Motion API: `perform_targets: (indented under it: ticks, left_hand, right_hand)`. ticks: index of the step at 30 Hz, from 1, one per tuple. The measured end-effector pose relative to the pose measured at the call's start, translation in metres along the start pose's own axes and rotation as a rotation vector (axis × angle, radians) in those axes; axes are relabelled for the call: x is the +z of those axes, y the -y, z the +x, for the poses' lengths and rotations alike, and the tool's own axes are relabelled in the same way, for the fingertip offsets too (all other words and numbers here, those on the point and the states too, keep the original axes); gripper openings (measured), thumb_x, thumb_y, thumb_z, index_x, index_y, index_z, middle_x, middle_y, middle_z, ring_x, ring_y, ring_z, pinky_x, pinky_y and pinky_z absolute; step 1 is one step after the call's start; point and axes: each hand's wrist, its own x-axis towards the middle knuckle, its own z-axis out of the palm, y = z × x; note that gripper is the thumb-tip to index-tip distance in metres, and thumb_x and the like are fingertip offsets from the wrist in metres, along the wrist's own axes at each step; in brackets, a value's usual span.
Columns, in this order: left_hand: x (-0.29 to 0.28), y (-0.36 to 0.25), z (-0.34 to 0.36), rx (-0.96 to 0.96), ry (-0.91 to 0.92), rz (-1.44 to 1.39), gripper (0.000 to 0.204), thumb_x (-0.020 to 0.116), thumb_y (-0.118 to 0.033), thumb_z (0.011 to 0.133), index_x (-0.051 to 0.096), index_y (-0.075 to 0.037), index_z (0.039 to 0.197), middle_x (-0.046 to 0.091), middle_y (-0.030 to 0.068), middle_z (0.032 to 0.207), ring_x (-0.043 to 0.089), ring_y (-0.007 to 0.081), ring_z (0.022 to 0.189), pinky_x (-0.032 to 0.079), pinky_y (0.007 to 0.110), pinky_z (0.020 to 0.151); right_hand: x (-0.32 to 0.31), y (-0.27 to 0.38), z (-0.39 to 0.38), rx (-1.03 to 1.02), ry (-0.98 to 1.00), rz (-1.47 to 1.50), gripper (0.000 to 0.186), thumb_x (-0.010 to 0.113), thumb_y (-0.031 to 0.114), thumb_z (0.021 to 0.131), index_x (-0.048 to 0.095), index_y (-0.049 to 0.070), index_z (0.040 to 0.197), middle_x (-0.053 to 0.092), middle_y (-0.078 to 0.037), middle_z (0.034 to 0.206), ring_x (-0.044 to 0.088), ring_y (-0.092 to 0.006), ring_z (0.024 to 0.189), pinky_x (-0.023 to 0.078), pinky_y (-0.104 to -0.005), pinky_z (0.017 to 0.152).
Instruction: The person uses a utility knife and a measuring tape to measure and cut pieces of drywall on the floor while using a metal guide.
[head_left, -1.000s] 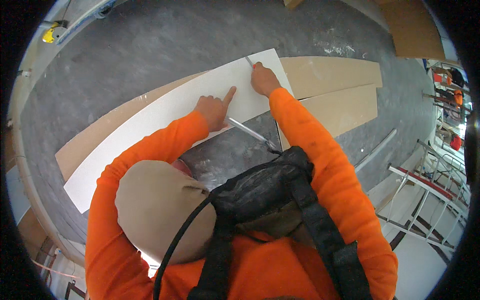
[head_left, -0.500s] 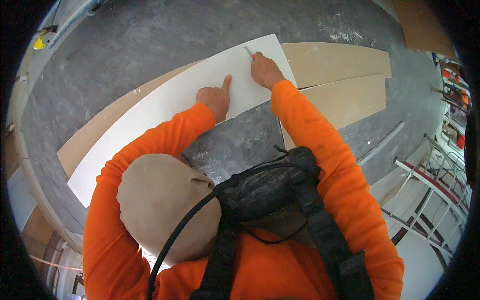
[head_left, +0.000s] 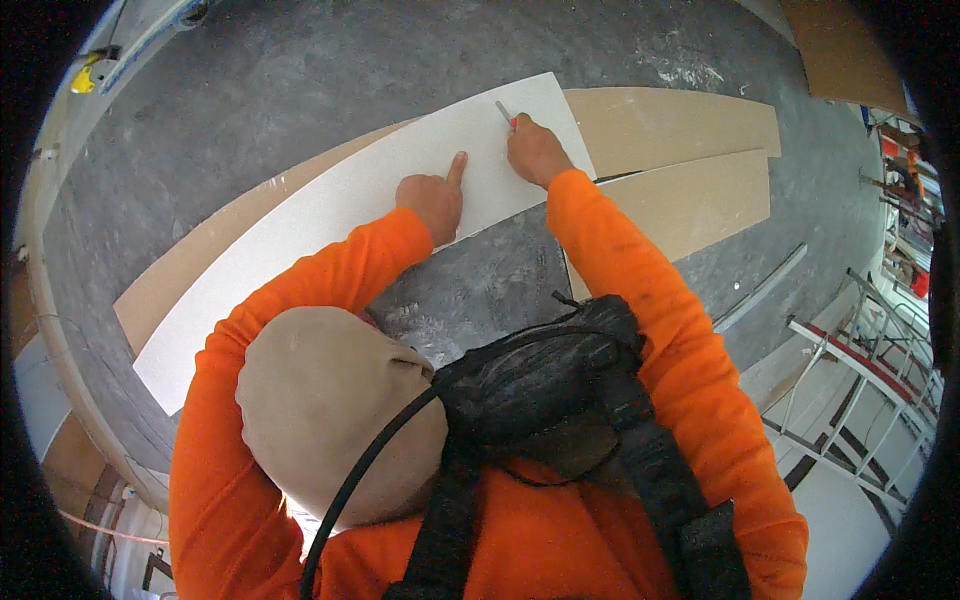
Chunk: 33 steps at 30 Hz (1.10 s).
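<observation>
A long white panel (head_left: pixel 330 210) with a curved far edge lies slantwise over tan boards. My right hand (head_left: pixel 538 150) is closed around a utility knife (head_left: pixel 506 115); its thin grey blade and a bit of red show past the fingers, above the panel's right end. At the panel's near edge rests my left hand (head_left: pixel 430 205), fingers folded down and thumb stretched out across the white surface. Whatever may be under those folded fingers is hidden.
Tan boards (head_left: pixel 680 125) extend beneath and beyond the white panel on a grey worktop (head_left: pixel 330 75). A narrow strip (head_left: pixel 760 288) lies at right. Metal railing (head_left: pixel 860 370) stands at lower right, a brown board (head_left: pixel 850 50) at upper right. A yellow tool (head_left: pixel 84 80) sits far left.
My right hand with the utility knife has shifted slightly right and nearer to me. The left hand keeps almost the same place on the white panel.
</observation>
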Motion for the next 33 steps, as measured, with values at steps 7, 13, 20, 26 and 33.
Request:
perform_targets:
  ticks: [7, 13, 20, 26, 33]
  left_hand:
    - [-0.003, -0.002, 0.0, 0.008, 0.024, 0.013, 0.11, 0.076, -0.036, 0.075, 0.007, 0.005, 0.15, 0.068, 0.0147, 0.09, 0.067, 0.0296, 0.077, 0.051, 0.041, 0.067]
    - [0.003, 0.009, -0.009, 0.007, -0.07, -0.022, 0.106, 0.074, -0.036, 0.077, 0.006, -0.003, 0.152, 0.068, 0.0169, 0.094, 0.067, 0.0332, 0.083, 0.052, 0.042, 0.073]
    - [-0.001, 0.024, -0.028, -0.078, -0.163, -0.622, 0.099, 0.071, -0.034, 0.079, 0.009, -0.007, 0.151, 0.066, 0.0254, 0.1, 0.065, 0.042, 0.093, 0.05, 0.046, 0.085]
    - [0.01, 0.029, -0.03, -0.08, -0.219, -0.646, 0.059, 0.071, -0.033, 0.079, 0.048, -0.006, 0.126, 0.065, 0.0231, 0.103, 0.063, 0.0411, 0.096, 0.05, 0.046, 0.085]
    - [0.019, 0.062, -0.028, -0.122, -0.391, -0.41, 0.042, 0.072, -0.032, 0.077, 0.061, -0.004, 0.106, 0.063, 0.0198, 0.104, 0.06, 0.038, 0.099, 0.048, 0.047, 0.086]
  right_hand:
    - [-0.001, -0.007, -0.001, 0.002, -0.029, 0.041, 0.032, 0.041, 0.021, 0.095, 0.05, 0.001, 0.117, 0.063, -0.029, 0.105, 0.062, -0.0446, 0.1, 0.048, -0.0508, 0.087]
    - [0.011, -0.02, -0.023, -0.056, -0.182, 0.325, 0.027, 0.052, 0.028, 0.093, 0.054, 0.006, 0.109, 0.064, -0.027, 0.093, 0.063, -0.0428, 0.091, 0.049, -0.0487, 0.08]
    - [0.031, 0.015, -0.047, 0.124, 0.197, 1.075, 0.023, 0.06, 0.029, 0.09, 0.057, 0.007, 0.085, 0.056, -0.005, 0.069, 0.052, -0.0157, 0.054, 0.045, -0.0321, 0.047]
    - [0.029, 0.029, -0.052, 0.015, 0.04, 0.869, 0.028, 0.051, 0.029, 0.095, 0.049, 0.003, 0.104, 0.059, -0.012, 0.074, 0.06, -0.0223, 0.056, 0.05, -0.0378, 0.044]
    - [0.007, 0.014, -0.037, 0.134, -0.122, 0.582, 0.027, 0.049, 0.025, 0.095, 0.05, 0.001, 0.108, 0.063, -0.02, 0.081, 0.066, -0.0307, 0.063, 0.053, -0.0406, 0.047]
